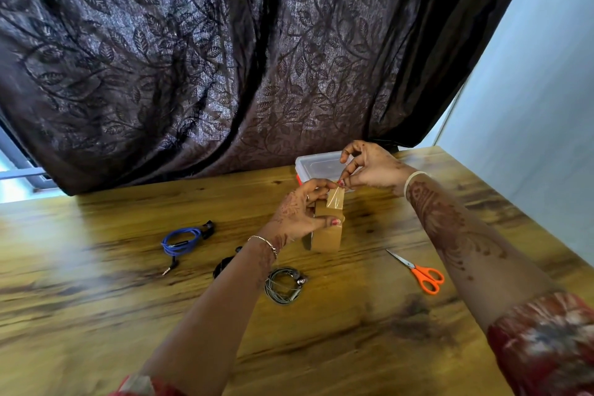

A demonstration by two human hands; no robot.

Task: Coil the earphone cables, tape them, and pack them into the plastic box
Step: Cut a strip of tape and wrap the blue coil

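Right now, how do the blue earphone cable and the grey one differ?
The blue earphone cable lies farther left; the grey earphone cable lies nearer the camera. The blue one's jack plug trails outside its coil; the grey one's coil looks compact. Both lie coiled on the table, untouched.

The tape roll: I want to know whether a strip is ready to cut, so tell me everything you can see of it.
The tape roll is wide, glossy brown packing tape, held on edge above the wooden table, in front of the plastic box. The left hand grips it, thumb across its outer face. A short translucent strip is peeled up from its top; the right hand pinches the strip's end. Whether it touches the table is unclear.
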